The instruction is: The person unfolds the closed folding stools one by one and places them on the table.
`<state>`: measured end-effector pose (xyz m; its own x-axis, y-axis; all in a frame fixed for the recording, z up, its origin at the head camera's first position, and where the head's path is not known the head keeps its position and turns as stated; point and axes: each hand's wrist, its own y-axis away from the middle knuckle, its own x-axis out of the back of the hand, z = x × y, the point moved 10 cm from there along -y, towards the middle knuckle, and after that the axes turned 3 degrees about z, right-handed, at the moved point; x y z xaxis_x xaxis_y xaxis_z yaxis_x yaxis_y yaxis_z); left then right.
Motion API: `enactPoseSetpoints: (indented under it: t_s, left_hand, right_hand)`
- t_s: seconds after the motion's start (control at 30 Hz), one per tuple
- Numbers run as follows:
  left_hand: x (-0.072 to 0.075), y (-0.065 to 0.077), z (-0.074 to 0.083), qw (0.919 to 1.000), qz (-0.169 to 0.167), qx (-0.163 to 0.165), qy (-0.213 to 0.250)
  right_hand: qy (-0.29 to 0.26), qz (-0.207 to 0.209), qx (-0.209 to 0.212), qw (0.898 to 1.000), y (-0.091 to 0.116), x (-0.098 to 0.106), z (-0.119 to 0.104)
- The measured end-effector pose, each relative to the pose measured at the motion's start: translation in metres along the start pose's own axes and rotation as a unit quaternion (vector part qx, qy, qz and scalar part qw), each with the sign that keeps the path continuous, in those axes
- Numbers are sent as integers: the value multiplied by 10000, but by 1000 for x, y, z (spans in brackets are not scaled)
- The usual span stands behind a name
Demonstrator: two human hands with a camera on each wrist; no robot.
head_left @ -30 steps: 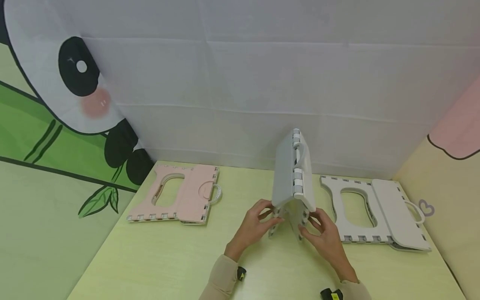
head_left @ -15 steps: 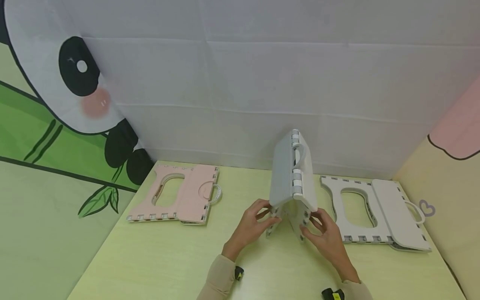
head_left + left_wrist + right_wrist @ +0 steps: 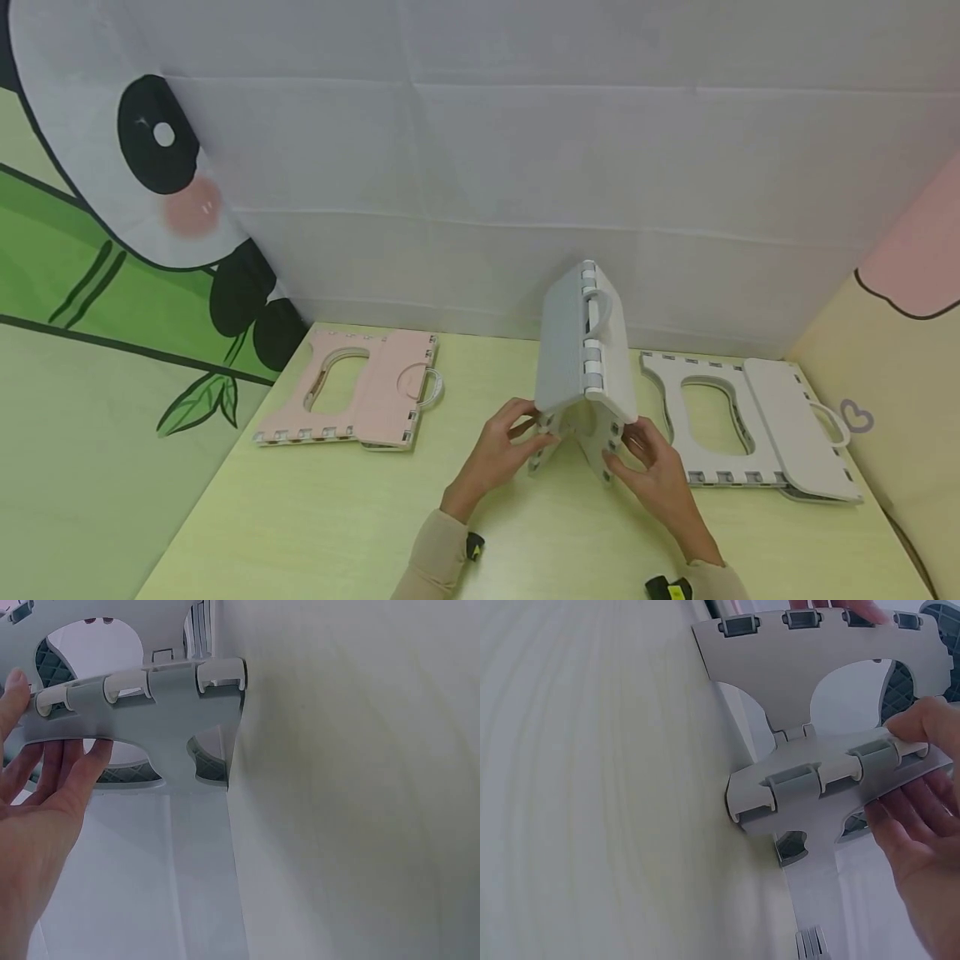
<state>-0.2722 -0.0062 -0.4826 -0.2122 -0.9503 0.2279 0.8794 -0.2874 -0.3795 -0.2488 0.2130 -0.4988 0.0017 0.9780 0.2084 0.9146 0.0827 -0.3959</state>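
A partly unfolded folding stool [image 3: 558, 342] stands on the table, one half of its seat grey and the other white, the two sloping like a tent roof with a carry handle at the ridge. My left hand [image 3: 495, 454] grips the left leg panel. In the left wrist view its fingers [image 3: 71, 776] reach into the panel's cutout, with the thumb on the other side of the hinged edge. My right hand [image 3: 660, 479] holds the right leg panel; the right wrist view shows the thumb [image 3: 922, 724] on the hinged edge and the fingers below. The stool's far side is hidden.
A pink folded stool [image 3: 378, 392] lies flat at the left of the table [image 3: 300, 533]. To the right lies a white folded stool [image 3: 806, 425], close to the side wall. A grey-white cloth wall [image 3: 480, 167] rises right behind the table.
The stool's seat halves and leg panels have spread a little wider apart. My left hand has shifted slightly left, my right hand slightly right, both keeping their grip.
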Motion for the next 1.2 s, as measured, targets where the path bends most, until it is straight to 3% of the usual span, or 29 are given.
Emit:
enactPoseSetpoints:
  t_s: [0.5, 0.7, 1.2]
  left_hand:
    - [5, 0, 0, 9999, -58, 30, -107]
    - [7, 0, 3, 9999, -53, -122, -104]
    - [12, 3, 1, 9999, 8, -39, -106]
  right_hand:
    - [11, -119, -117, 9999, 0, 3, 1]
    - [-41, -188, 16, 9998, -2, 3, 1]
    - [-163, -388, 156, 9990, 0, 2, -2]
